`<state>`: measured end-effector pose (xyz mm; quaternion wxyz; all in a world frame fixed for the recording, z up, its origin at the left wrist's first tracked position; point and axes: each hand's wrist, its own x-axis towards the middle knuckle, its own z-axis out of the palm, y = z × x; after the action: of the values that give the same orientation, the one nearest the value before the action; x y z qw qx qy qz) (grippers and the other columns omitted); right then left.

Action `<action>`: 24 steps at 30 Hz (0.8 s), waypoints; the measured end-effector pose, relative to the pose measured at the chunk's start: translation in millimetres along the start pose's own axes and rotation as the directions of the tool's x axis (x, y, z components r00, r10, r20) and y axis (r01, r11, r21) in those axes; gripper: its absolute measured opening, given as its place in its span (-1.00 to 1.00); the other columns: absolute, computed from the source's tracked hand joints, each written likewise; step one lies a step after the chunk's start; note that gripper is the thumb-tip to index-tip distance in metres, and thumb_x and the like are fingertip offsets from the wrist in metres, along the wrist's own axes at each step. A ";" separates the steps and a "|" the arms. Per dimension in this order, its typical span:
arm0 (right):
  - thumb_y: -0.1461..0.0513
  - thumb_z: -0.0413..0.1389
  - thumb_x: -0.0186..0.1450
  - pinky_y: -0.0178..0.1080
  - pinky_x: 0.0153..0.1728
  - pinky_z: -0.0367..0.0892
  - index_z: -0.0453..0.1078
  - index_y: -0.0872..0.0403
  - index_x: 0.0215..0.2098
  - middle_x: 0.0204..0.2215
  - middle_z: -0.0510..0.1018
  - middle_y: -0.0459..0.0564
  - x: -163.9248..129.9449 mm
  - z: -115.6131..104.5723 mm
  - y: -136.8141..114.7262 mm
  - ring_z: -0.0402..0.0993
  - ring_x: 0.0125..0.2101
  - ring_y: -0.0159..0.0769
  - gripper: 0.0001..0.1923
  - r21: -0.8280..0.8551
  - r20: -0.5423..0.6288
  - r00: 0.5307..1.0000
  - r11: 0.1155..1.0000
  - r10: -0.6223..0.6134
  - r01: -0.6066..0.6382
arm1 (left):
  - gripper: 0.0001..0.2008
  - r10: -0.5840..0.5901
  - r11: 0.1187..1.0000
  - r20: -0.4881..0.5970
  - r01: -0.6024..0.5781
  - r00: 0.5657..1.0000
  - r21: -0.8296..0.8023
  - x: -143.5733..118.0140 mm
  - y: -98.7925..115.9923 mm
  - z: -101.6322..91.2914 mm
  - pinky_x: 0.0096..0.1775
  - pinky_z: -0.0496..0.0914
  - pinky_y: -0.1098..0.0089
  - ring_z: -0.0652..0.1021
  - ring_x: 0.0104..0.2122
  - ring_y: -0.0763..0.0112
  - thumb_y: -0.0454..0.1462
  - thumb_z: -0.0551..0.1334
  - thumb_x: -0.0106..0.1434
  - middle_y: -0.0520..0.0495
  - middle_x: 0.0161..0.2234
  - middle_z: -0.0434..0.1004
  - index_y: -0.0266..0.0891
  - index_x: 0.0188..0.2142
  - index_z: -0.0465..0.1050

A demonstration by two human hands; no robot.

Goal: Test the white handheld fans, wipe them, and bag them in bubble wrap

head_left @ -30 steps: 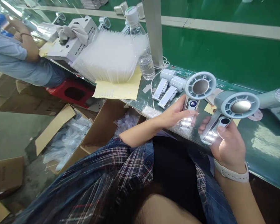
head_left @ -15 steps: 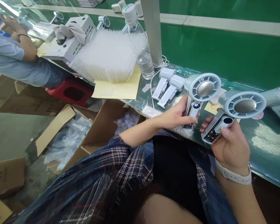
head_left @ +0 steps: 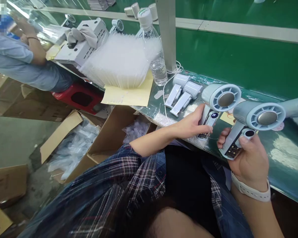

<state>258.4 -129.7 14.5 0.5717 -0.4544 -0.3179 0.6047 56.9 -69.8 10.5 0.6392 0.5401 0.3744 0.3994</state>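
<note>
Two grey-white handheld fans are up in front of me over the green bench [head_left: 285, 155]. My left hand [head_left: 192, 124] grips the handle of the left fan [head_left: 220, 99], whose small round display is lit. My right hand [head_left: 249, 158] grips the handle of the right fan [head_left: 259, 117], thumb lying on its round button. Both fan heads point up and to the right, metal hubs showing. The light strips at the base of both handles are dark.
Two more fans [head_left: 182, 92] lie flat on the bench beside a white cable. A water bottle [head_left: 154, 49], a stack of clear bags [head_left: 119, 61] on yellow paper and a metal post [head_left: 167, 33] stand behind. Open cartons [head_left: 106, 138] sit below; another person [head_left: 22, 62] works at far left.
The white lights at the base of both fan handles were on a second ago and are now off. Both fans have shifted slightly to the right and tilted.
</note>
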 end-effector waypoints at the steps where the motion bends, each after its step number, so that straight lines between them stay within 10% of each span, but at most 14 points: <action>1: -0.02 0.47 0.22 -0.24 -0.52 0.51 0.58 -0.01 -0.06 -0.35 0.67 -0.04 0.7 -1.1 0.9 0.55 -0.49 -0.26 -0.57 0.004 -0.007 1.000 1.000 -0.020 0.020 | -0.25 -0.025 0.999 0.031 0.024 0.999 0.023 -1.0 0.4 -0.1 0.15 0.55 -0.08 0.66 0.00 -0.01 -0.14 0.52 0.15 -0.16 -0.04 0.59 -0.21 0.22 0.24; 5: -0.30 0.36 0.28 -0.23 -0.60 0.49 0.63 0.04 -0.14 -0.29 0.70 0.05 4.1 -5.1 5.0 0.60 -0.46 -0.21 -0.40 0.073 -0.001 1.000 0.997 -0.027 0.028 | -0.19 -0.043 0.997 -0.003 0.043 0.999 0.066 -3.6 2.5 3.7 0.05 0.57 0.03 0.67 -0.02 0.02 -0.06 0.62 0.08 -0.19 0.01 0.59 -0.15 0.14 0.20; 9: -0.25 0.35 0.34 -0.04 -0.20 0.74 0.70 -0.02 -0.07 -0.13 0.75 0.01 4.5 -4.8 5.8 0.73 -0.23 -0.11 -0.48 0.105 -0.058 0.997 0.993 -0.045 0.051 | -0.17 -0.048 0.997 0.039 0.050 0.998 -0.058 -3.2 6.6 11.3 -0.13 0.55 0.21 0.69 -0.17 0.15 0.12 0.64 0.06 -0.07 -0.14 0.64 -0.10 0.02 0.15; 17: -0.08 0.37 0.40 0.05 0.22 0.61 0.68 0.02 -0.16 -0.02 0.76 0.04 -2.8 4.2 -2.4 0.72 -0.07 -0.12 -0.65 0.074 -0.076 0.981 0.980 -0.178 0.183 | -0.38 0.048 0.995 0.098 -0.040 0.994 -0.088 -11.5 12.1 8.4 -0.36 0.40 0.33 0.56 -0.42 0.34 0.28 0.32 0.37 0.09 -0.35 0.49 -0.05 0.06 0.17; 24: 0.01 0.19 0.38 -0.02 -0.15 0.68 0.67 -0.03 -0.09 -0.23 0.68 0.03 1.8 9.4 -20.2 0.65 -0.22 -0.11 -0.69 0.150 0.021 0.997 0.987 -0.069 0.065 | -0.30 0.019 0.937 0.262 0.075 0.965 -0.342 2.4 24.7 9.4 -0.12 0.55 0.28 0.66 -0.25 0.36 0.04 0.63 0.12 -0.09 -0.10 0.62 -0.17 0.05 0.35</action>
<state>258.0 -123.8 36.0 0.6197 -0.3915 -0.2945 0.6132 63.9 -68.9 36.1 0.7743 0.4605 0.2176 0.3755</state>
